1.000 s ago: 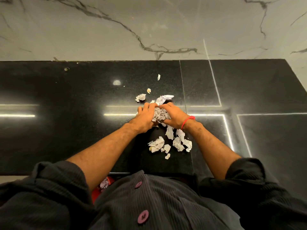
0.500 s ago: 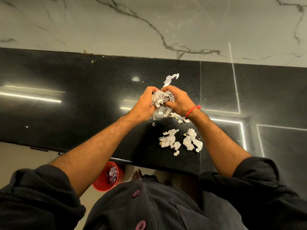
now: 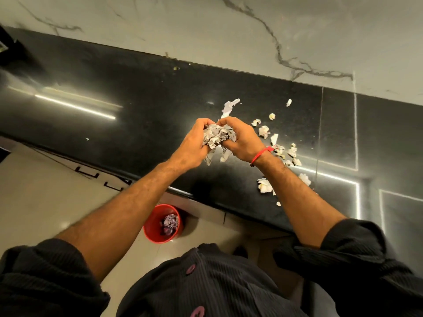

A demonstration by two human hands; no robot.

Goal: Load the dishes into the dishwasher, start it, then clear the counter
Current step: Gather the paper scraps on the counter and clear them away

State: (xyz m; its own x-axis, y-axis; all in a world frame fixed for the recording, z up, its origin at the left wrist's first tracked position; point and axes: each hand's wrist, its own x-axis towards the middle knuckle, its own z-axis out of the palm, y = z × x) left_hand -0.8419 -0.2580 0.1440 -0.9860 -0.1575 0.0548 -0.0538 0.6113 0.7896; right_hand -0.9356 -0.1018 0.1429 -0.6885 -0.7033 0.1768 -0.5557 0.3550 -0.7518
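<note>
Together, your left hand (image 3: 192, 148) and right hand (image 3: 239, 139) form one cupped grip, fingers curled in around a wad of paper scraps (image 3: 217, 136), each hand clenched on its side of the bundle. You hold it from both sides because the pieces are loose and small; a one-handed grip would likely shed them, and even now a few strips dangle out below your palms. The wad is lifted off the dark surface (image 3: 137, 106), above its near half and in front of your chest.

To your right, more crumpled scraps (image 3: 264, 131) lie scattered on the surface, some near the back, some beside your right wrist with its red band (image 3: 261, 154), and a small cluster (image 3: 265, 186) near the front edge by your forearm. A long torn strip (image 3: 230, 106) lies just beyond your knuckles.

Down on the floor, below the front edge of the surface and just left of your body, stands a red bin (image 3: 151, 227). It already holds a clump of crumpled paper (image 3: 170, 223), so it seems the place for this load too. By my reading you are in the counter-clearing part of the task, with at least one more handful left. No dishes or dishwasher are in view.
</note>
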